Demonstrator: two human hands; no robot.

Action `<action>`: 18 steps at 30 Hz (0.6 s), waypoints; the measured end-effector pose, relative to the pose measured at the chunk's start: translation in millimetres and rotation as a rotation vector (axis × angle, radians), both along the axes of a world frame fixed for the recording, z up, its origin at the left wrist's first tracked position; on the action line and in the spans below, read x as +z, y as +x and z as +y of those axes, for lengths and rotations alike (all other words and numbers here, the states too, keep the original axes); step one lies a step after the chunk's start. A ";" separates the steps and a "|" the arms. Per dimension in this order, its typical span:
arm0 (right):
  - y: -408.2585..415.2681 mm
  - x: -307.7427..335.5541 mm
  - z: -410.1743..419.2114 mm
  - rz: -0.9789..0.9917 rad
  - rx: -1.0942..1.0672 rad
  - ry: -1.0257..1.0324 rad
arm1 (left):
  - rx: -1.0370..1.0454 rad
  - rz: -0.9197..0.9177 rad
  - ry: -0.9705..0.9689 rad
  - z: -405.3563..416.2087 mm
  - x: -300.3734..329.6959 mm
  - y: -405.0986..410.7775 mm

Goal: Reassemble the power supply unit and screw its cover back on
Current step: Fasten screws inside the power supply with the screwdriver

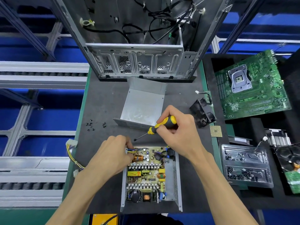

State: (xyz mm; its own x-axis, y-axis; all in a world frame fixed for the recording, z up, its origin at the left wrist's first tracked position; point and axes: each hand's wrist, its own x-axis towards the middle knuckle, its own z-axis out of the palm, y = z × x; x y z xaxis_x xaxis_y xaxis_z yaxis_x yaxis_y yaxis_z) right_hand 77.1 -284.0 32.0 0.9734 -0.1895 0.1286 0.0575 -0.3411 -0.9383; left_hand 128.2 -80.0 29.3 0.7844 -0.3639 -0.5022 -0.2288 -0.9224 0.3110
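Note:
The open power supply unit [171,179] lies on the dark mat in front of me, its circuit board [146,173] bare inside the metal shell. Its grey metal cover [142,103] lies upside down behind it. My right hand [177,130] grips a yellow-and-black screwdriver [162,124], whose tip points left above the mat, just beyond the unit's far edge. My left hand [113,153] rests on the unit's far left corner, its fingers curled at the wire bundle [136,150] there. Several small black screws [92,125] lie loose on the mat to the left.
An empty computer case [138,62] stands at the back. A black fan [203,114] lies right of the cover, with a motherboard [251,88], a CPU chip [215,131] and a plastic screw tray [246,168] further right. The unit's yellow cable harness [71,151] hangs over the left edge.

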 end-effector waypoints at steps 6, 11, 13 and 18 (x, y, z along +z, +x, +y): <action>2.6 -8.5 4.5 0.012 0.055 -0.054 | 0.015 0.034 -0.067 4.9 0.2 -1.7; 3.2 -14.4 6.4 -0.005 0.054 -0.067 | 0.061 0.049 -0.089 8.6 -4.7 -5.1; 3.1 -16.6 6.6 -0.003 0.058 -0.056 | 0.105 0.043 -0.132 9.9 -7.5 -8.1; 3.7 -21.2 7.1 -0.010 0.067 -0.062 | 0.178 0.021 -0.186 10.4 -10.4 -14.0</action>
